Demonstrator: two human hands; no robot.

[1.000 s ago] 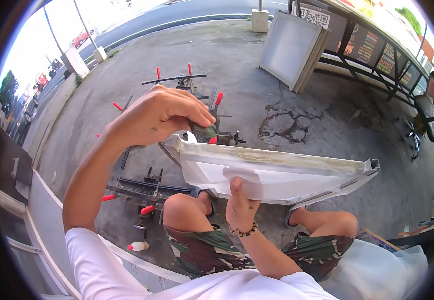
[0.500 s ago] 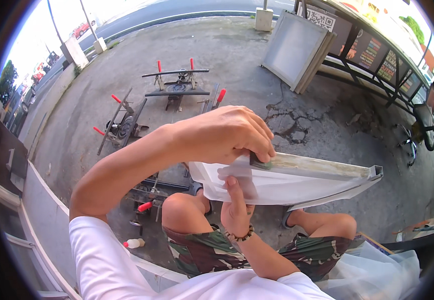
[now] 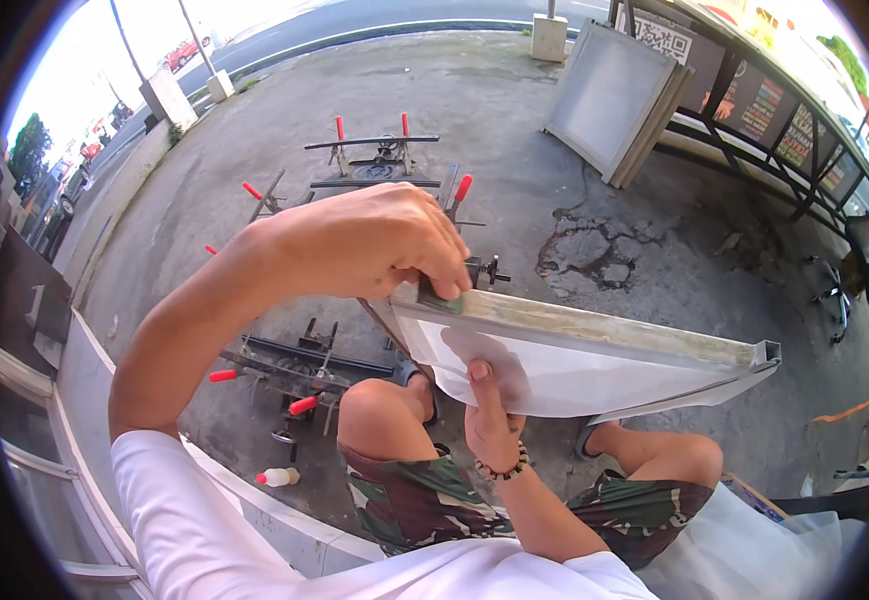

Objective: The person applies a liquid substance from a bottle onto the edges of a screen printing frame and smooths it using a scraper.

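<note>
My left hand (image 3: 399,245) pinches a small dark green pad (image 3: 442,298) against the pale, streaked top edge of a long metal frame (image 3: 604,325). The frame carries a translucent white sheet (image 3: 614,380) and is held above my knees. Below the pad, my right hand (image 3: 491,410) grips the frame, its thumb against the white sheet and its other fingers showing as a shadow through it or hidden behind it. Metal jigs with red-handled clamps (image 3: 374,178) lie on the concrete ground beyond and to the left of the frame.
At the back right, stacked framed panels (image 3: 609,95) lean by a black metal railing with banners (image 3: 754,110). A chair base (image 3: 829,295) stands at the right, near cracked concrete. A small bottle (image 3: 276,477) lies lower left beside a ledge (image 3: 264,510). Plastic sheeting (image 3: 764,555) is at lower right.
My left hand came down onto the frame's top edge and moved right, then back left with the pad along it. My right hand stays on the frame.
</note>
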